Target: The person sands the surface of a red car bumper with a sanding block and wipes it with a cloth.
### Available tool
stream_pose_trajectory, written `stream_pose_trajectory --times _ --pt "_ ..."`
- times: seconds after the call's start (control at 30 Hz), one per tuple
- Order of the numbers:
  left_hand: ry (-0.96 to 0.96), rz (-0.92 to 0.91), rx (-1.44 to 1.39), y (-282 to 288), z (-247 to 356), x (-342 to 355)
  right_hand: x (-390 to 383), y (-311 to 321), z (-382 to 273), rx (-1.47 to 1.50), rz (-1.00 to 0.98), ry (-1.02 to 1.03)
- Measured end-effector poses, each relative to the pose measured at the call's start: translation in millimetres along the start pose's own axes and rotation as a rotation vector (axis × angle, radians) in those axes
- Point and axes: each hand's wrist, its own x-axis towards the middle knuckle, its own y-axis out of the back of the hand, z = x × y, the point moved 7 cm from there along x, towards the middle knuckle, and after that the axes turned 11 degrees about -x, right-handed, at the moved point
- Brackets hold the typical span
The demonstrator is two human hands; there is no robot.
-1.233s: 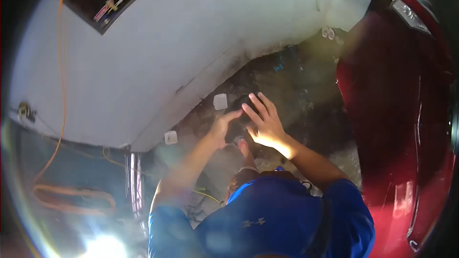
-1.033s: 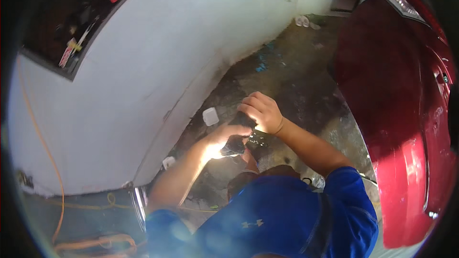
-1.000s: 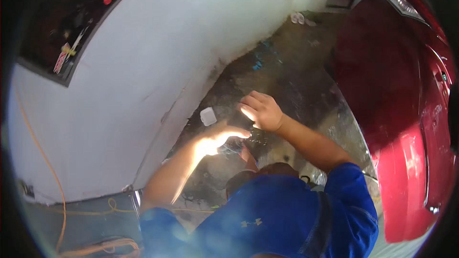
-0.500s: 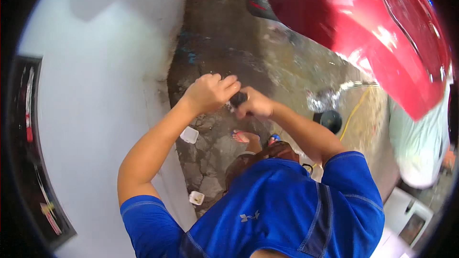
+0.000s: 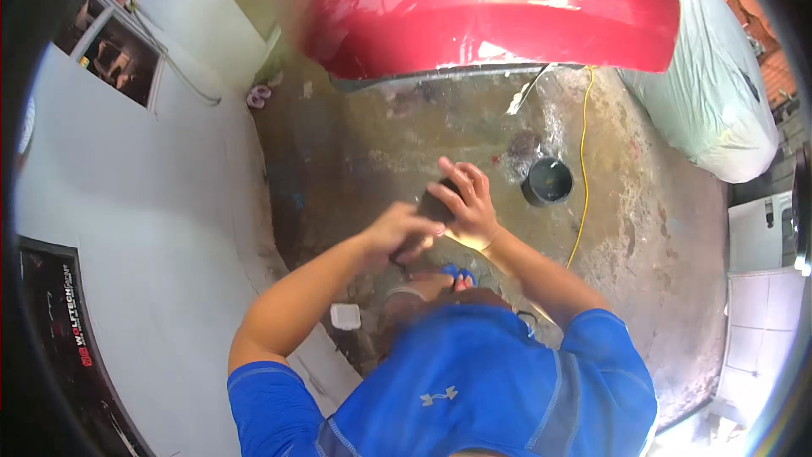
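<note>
A small black object (image 5: 440,196) sits in my right hand (image 5: 472,210), whose fingers curve over it; its kind cannot be made out. Close against that hand, my left hand (image 5: 404,232) has its fingers bent toward the lower side of the object. What the left fingers hold is partly hidden and slightly blurred, though something dark shows beneath them. Both hands are in front of my body, above the wet floor (image 5: 355,173).
A red car panel (image 5: 474,21) stands ahead. A black bucket (image 5: 547,181) is to the right, by a yellow cord (image 5: 584,178). Farther right stands a covered vehicle (image 5: 702,76). A white wall (image 5: 161,195) runs along my left, with a white foam container (image 5: 345,316) near its base.
My view has swung right, bringing the red panel straight ahead. The right hand has turned, its fingers now upward around the black object, while the left hand has dropped lower beside it.
</note>
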Motion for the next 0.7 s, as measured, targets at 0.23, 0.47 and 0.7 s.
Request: stream_pose_trajectory --times 0.23,0.47,0.7 --pt "0.071 -0.105 1.035 -20 24 -8 10 19 -15 -0.127 -0.723 -0.047" --pt "-0.48 -0.181 1.97 -25 66 14 13 -12 -7 0.167 -0.812 -0.568" --pt "-1.61 -0.414 1.894 -19 108 -25 -5 -63 -48 1.184 -0.31 -1.109"
